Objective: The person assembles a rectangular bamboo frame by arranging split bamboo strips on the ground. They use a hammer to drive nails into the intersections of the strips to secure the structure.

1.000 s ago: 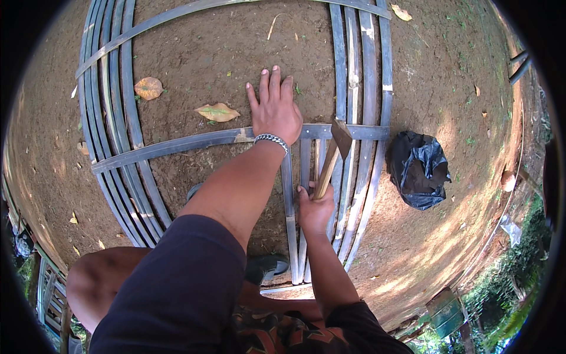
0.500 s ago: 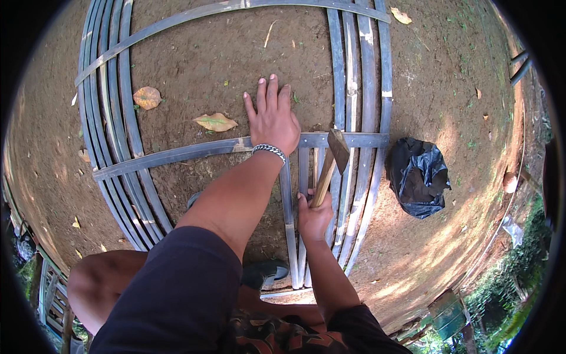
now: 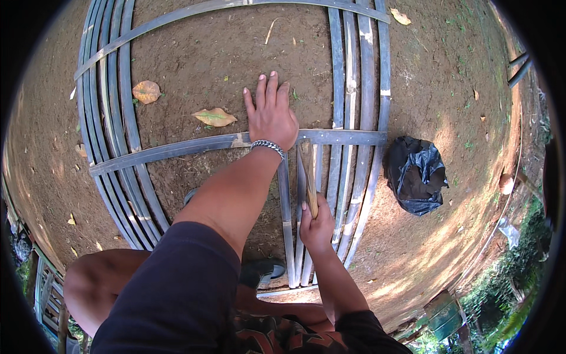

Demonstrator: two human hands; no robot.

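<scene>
My left hand [image 3: 273,121], with a chain bracelet on its wrist, presses down flat over a dark bamboo crosspiece [image 3: 194,147], fingers stretched toward the bare soil beyond it. Closed around a wooden handle, my right hand [image 3: 318,229] holds a hatchet [image 3: 312,186]. Its head appears edge-on at the crosspiece, just right of my left hand; whether it touches the wood I cannot tell. Beneath the crosspiece and near the hatchet run narrow bamboo slats [image 3: 286,218], their near ends by my shoe. Any nail there is too small to make out.
Long slats [image 3: 112,141] form the frame's left side, and more slats [image 3: 352,194] its right. Another crosspiece [image 3: 194,9] spans the far end. A black plastic bag [image 3: 416,177] sits right of the frame. Dry leaves [image 3: 214,117] lie on the soil. My shoe [image 3: 262,270] is close by.
The hatchet has swung left and turned, from above the right-hand slats to beside my left hand. My right hand shifted slightly with it; my left hand stays in place.
</scene>
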